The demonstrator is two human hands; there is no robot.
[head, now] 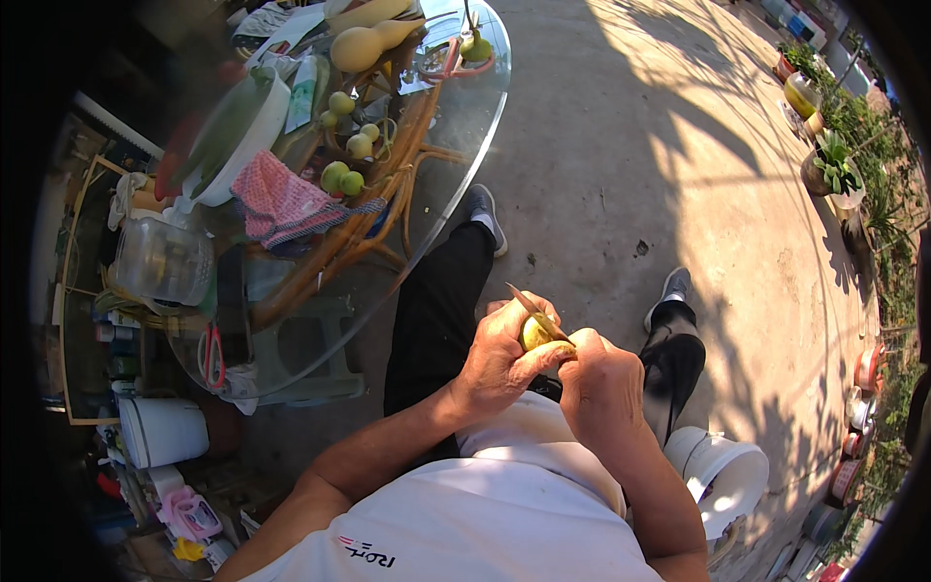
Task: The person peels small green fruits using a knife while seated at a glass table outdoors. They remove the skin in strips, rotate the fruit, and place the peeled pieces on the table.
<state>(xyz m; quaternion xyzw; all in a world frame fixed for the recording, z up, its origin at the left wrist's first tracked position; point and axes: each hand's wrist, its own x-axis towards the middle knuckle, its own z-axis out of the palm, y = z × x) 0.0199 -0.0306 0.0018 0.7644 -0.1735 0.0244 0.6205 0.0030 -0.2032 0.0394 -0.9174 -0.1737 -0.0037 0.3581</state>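
My left hand (494,356) grips a small yellow-green fruit (533,334), likely a little gourd, in front of my lap. A narrow blade (522,299), probably a knife's, lies slanted across the fruit with its tip pointing up and left. My right hand (602,385) is closed around the other end of this tool, and its handle is hidden in the fist. The two hands meet at the fruit, left thumb along its near side. More small green gourds (336,177) lie on the glass-topped table (476,164) to the upper left.
The table also bears yellow bottle gourds (358,49), a pink cloth (280,198), a white basin (265,127) and red-handled scissors (212,356). A white bucket (734,476) stands by my right side. Potted plants (833,171) line the concrete floor (574,131) at right.
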